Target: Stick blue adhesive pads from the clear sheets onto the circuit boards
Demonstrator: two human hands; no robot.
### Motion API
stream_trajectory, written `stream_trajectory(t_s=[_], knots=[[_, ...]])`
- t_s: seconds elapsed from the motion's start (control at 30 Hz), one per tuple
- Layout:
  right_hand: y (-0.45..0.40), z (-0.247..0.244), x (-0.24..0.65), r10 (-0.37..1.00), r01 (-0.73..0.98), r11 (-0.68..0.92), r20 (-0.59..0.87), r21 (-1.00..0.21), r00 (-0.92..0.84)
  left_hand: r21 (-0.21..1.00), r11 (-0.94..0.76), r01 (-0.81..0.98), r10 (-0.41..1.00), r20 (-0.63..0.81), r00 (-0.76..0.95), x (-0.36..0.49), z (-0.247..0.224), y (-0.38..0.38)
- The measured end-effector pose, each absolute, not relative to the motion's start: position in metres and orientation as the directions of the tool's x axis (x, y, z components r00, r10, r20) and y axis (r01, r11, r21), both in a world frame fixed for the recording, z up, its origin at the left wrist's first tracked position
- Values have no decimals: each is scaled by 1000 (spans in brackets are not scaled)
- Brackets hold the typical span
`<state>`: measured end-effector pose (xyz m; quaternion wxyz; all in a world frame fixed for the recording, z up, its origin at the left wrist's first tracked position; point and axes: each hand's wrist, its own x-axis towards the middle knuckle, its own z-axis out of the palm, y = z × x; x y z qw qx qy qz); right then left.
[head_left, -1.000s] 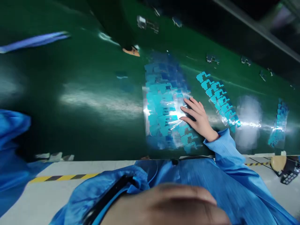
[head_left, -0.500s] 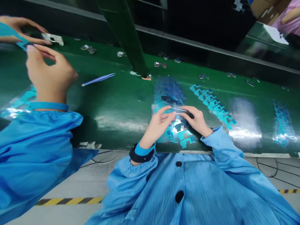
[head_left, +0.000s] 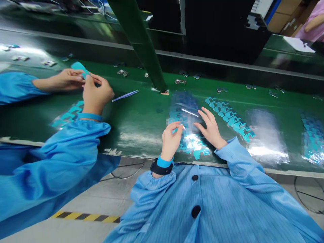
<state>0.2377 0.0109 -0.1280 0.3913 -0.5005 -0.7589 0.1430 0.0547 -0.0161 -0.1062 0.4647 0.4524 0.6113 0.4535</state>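
My left hand (head_left: 171, 140), with a blue band and a black watch at the wrist, is closed in a pinch above the left side of a clear sheet of teal pieces (head_left: 188, 131); what it pinches is too small to make out. My right hand (head_left: 210, 128) has its fingers spread over the sheet's right side and holds nothing. Between and beyond the hands a thin bright line (head_left: 189, 112) shows over the sheet, perhaps an edge of film. A slanting strip of teal pieces (head_left: 230, 116) lies to the right.
At the left a co-worker's two hands (head_left: 95, 92) hold a teal piece (head_left: 80, 67). Blue tweezers (head_left: 126, 96) lie near a green post (head_left: 149, 50). Small metal parts (head_left: 180, 81) line the bench's back. Further right are a clear film (head_left: 267, 135) and more teal pieces (head_left: 312, 135).
My hands have moved apart; the right one has opened, and the dark piece between them no longer shows. The co-worker's hands now hold a teal piece. The view has shifted left.
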Motion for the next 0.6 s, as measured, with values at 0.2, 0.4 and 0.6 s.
stream_trajectory(t_s=[0.2,0.4,0.6], knots=[[0,-121,230,853,560,520,434,-645,-292,962,268,-59,959,-272,-74,60,-98,-21],[0,-128,228,997,159,-24,-35,-987,-66,926,333,-178,940,-341,-11,63,-88,-33],[1,-123,236,952,8,-101,-99,-995,-291,877,428,-219,903,-426,55,52,-90,-19]])
